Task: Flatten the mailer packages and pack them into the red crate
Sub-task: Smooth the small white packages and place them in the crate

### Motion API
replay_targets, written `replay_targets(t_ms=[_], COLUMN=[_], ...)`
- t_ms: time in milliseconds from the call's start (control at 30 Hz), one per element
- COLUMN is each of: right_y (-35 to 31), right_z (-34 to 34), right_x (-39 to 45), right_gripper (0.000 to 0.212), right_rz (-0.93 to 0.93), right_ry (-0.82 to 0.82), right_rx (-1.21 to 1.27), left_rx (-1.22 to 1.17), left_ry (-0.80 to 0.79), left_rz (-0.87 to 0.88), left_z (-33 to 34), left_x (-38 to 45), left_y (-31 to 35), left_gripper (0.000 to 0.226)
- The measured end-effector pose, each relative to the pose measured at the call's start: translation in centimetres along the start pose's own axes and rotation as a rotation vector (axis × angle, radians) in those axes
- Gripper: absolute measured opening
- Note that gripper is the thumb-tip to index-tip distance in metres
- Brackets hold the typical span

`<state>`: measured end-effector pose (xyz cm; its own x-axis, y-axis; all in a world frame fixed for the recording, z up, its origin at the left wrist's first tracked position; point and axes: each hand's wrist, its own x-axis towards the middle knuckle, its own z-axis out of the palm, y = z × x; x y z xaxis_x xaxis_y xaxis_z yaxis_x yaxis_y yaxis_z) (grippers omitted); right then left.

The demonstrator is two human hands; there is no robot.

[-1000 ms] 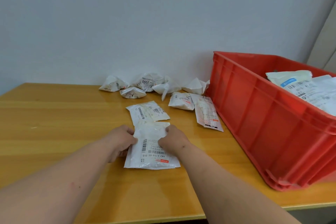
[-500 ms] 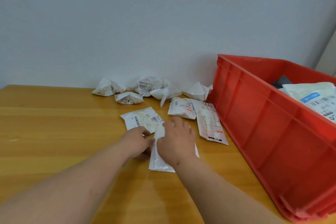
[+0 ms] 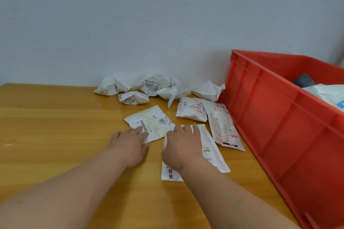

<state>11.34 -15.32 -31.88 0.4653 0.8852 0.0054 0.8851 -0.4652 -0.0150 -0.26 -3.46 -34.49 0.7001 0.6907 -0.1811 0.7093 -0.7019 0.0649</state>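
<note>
While my left hand [image 3: 130,145] lies palm-down and spread, gripping nothing, its fingertips rest on the near corner of the barcoded mailer [image 3: 152,123] at twelve o'clock from it. At three o'clock, my right hand [image 3: 183,145] presses flat and unclenched on the long white mailer [image 3: 210,152] on the wooden table [image 3: 46,135]. Crumpled mailers [image 3: 150,87] sit at twelve o'clock by the wall. Farthest right stands the red crate [image 3: 290,128], white packages [image 3: 327,95] inside.

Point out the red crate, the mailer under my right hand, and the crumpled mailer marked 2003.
red crate [image 3: 270,117]: head view, on its long outer side wall.
mailer under the right hand [image 3: 214,156]: head view, its exposed right strip.
crumpled mailer marked 2003 [image 3: 150,84]: head view, on its printed label.
</note>
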Motion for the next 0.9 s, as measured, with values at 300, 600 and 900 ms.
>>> replay_targets(t_ms=[300,600,900], right_y=[-1.7,-2.5,-6.6], right_z=[0.3,0.6,1.0], right_x=[-1.4,-3.1,-5.0], right_gripper=[0.033,0.046,0.05], right_rz=[-0.108,0.007,-0.287], right_ry=[-0.003,-0.045,-0.052], right_rx=[-0.106,-0.069,0.131], left_rx=[-0.044,-0.159,-0.31], left_ry=[0.168,0.042,-0.049], left_rz=[-0.151,-0.221,-0.027], left_z=[-1.1,-0.4,-0.6], left_x=[-2.9,-6.4,-8.8], left_y=[-3.3,-6.3,-6.5], left_gripper=[0.033,0.027,0.039])
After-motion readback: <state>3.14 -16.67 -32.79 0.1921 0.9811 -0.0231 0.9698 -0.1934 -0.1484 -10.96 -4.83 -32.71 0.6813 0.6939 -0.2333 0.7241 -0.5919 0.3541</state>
